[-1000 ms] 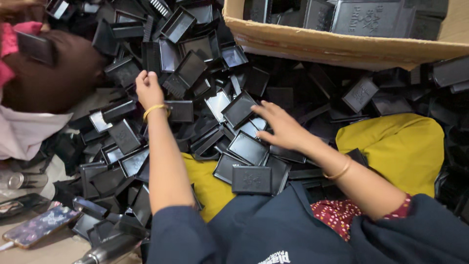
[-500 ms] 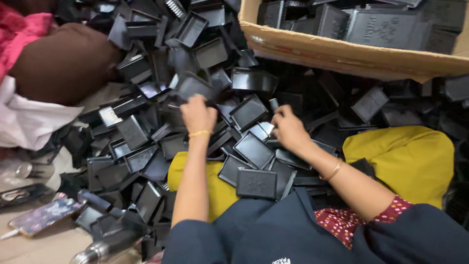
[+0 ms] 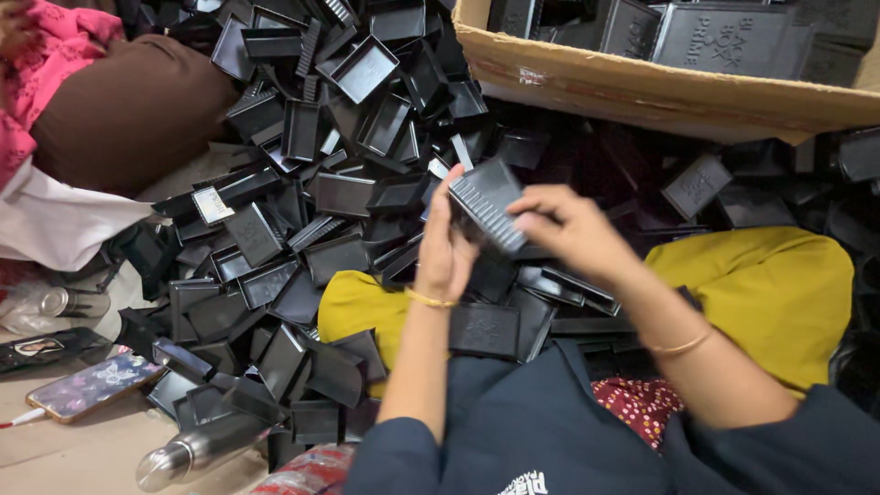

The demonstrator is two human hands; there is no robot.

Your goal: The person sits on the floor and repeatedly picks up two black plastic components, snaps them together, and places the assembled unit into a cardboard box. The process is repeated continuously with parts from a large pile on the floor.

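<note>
Both my hands are raised over a big heap of black plastic trays [image 3: 312, 192]. Between them they hold one ribbed black tray piece [image 3: 488, 203], tilted with its ridged side up. My left hand [image 3: 444, 246], a thin gold bangle on its wrist, grips the piece's left edge. From the right, my right hand [image 3: 573, 231] pinches the same piece with fingers on top. Another flat black tray [image 3: 484, 328] lies on my lap just below the hands, on yellow cloth [image 3: 362, 307].
A cardboard box [image 3: 642, 92] with more black trays stands at the top right. Another person in pink and brown clothes [image 3: 110, 101] sits at the upper left. A phone [image 3: 92, 385] and a steel bottle [image 3: 197, 449] lie at the lower left.
My left hand came back from the far pile with a black piece, and my right hand rose off the lap trays to meet it. Both now hold it together.
</note>
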